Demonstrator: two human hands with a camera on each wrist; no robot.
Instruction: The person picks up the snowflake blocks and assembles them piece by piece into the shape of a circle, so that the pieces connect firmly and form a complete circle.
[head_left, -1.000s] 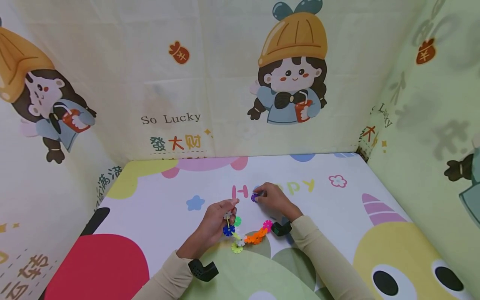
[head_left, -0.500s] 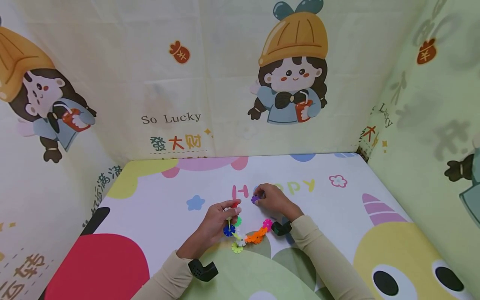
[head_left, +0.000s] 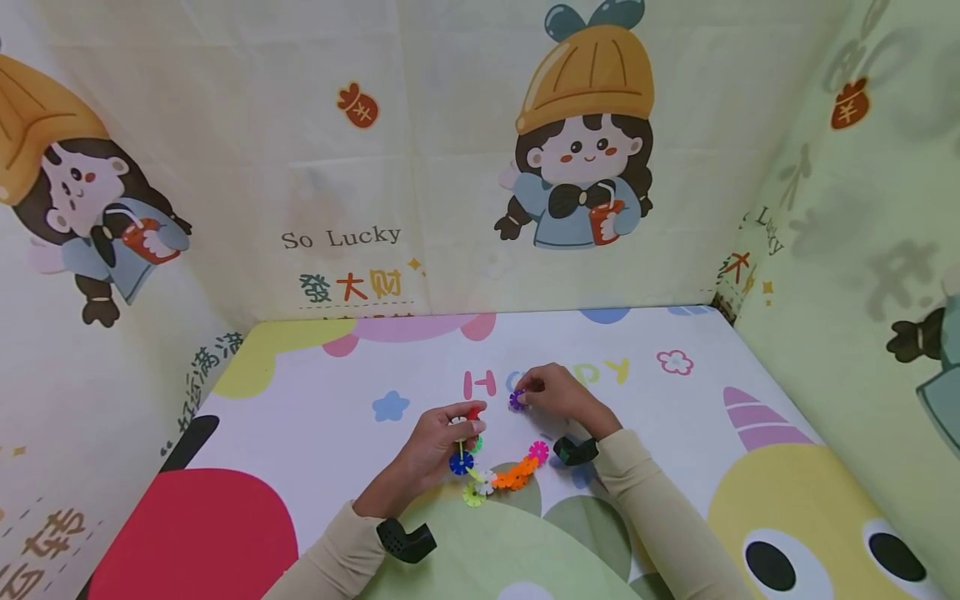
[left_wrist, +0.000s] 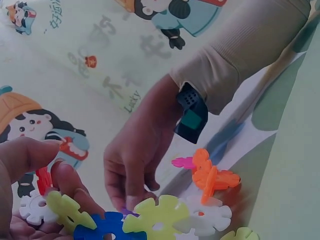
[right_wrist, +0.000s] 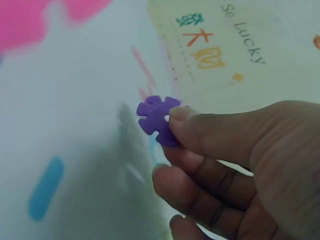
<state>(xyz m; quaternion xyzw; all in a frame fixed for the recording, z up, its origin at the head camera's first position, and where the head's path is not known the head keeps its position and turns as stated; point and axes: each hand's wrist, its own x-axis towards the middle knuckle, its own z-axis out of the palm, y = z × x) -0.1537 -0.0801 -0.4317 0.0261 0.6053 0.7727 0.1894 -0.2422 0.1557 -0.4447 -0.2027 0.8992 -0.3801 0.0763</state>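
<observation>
My left hand [head_left: 435,437] pinches a red notched plastic disc [left_wrist: 44,180] at the upper end of a chain of interlocking snowflake discs. Below those fingers hang a white disc [left_wrist: 36,209], a blue disc [head_left: 461,463] and a yellow-green disc [left_wrist: 159,217]. The chain curves right through orange discs [head_left: 513,477] to a pink disc [head_left: 538,452]. My right hand [head_left: 558,392] holds a single purple snowflake disc [right_wrist: 156,117] between thumb and fingertips, apart from the chain. Part of the chain's upper end is hidden by the left fingers.
A white tabletop cover [head_left: 330,425] with printed shapes and letters lies under both hands. Cloth walls [head_left: 450,192] with cartoon prints stand behind it and at both sides. Each wrist wears a black camera mount [head_left: 406,540].
The right hand has shifted slightly right and the purple disc has turned in its fingers. More of the red disc shows in the left hand, and the chain has shifted slightly right.
</observation>
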